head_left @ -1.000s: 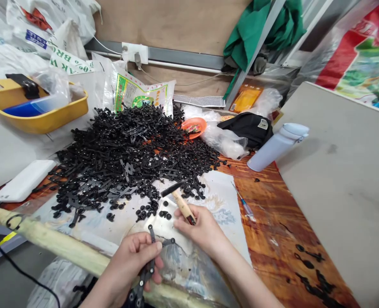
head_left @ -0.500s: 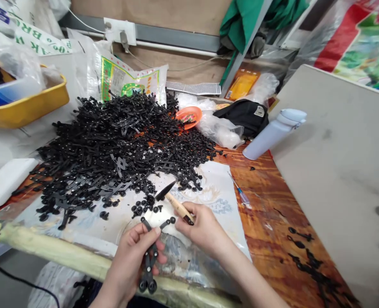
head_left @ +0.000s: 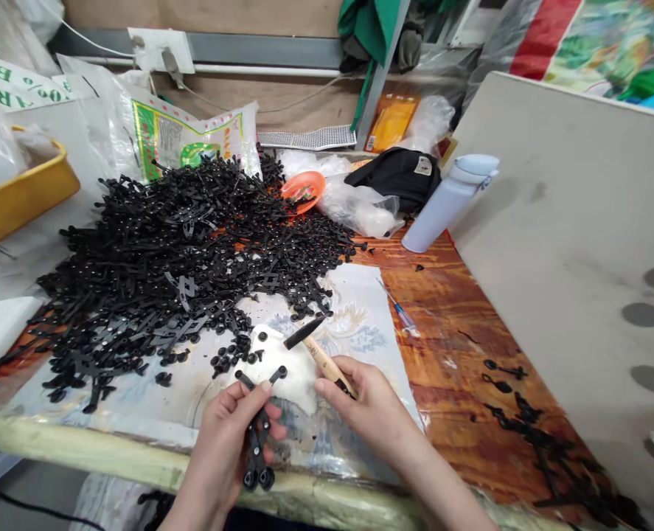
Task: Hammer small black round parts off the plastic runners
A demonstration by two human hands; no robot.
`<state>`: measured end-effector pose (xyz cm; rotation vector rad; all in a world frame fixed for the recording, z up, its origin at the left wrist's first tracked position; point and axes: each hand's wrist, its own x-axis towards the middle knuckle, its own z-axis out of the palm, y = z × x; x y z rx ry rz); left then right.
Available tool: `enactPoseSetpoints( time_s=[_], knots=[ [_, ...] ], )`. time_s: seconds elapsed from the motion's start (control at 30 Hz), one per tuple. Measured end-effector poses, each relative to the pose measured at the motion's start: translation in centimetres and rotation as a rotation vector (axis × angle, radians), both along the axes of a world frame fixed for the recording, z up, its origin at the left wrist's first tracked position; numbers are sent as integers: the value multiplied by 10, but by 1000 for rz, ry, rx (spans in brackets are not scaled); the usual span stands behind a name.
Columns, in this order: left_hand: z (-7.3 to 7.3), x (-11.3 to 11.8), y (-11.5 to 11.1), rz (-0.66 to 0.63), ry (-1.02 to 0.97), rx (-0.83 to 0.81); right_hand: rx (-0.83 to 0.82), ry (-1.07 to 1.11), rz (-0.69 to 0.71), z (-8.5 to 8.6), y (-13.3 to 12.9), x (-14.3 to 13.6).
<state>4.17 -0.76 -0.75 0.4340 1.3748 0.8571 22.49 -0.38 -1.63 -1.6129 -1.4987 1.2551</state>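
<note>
My left hand [head_left: 238, 428] is closed around a black jointed linkage [head_left: 256, 450], its two upper arms spread apart and two round ends hanging below. In my right hand [head_left: 360, 391] is a small hammer [head_left: 322, 358], gripped by its light wooden handle, with the dark head pointing up and left. Beneath both lies a white pad [head_left: 296, 372] with a small black round part [head_left: 262, 336] on it. A big heap of black parts [head_left: 166, 243] spreads over the table, and several small round pieces [head_left: 227, 358] lie left of the pad.
A screwdriver [head_left: 404, 317] lies on the wooden table [head_left: 442, 324]. Behind stand a pale blue bottle [head_left: 442, 210], a black cloth item [head_left: 396, 177] and an orange dish [head_left: 304, 190]. More black parts [head_left: 542, 442] sit at right, beside a grey panel [head_left: 570, 214]. A yellow bin [head_left: 22, 195] is at left.
The view has shifted, so the background sits further left. The hammer has moved right, away from the linkage, and more of the white pad shows. Both hands keep their holds.
</note>
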Motion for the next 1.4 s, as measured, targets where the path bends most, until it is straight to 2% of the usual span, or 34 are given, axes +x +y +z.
enactPoseSetpoints(
  time_s=[0.5,0.8,1.0,1.27,1.4],
  knots=[
    [-3,0,-2,121,-32,-29,77,-77,36,18,-5,6],
    [-2,2,-2,91,-16,4,92,-102,47,14,-10,7],
    [-1,5,-4,117,20,0,133,-124,45,19,-11,7],
    [-5,7,-7,118,-23,30,290,-254,173,29,-22,7],
    [-6,8,-8,112,-30,45,472,-241,121,31,-26,9]
  ],
)
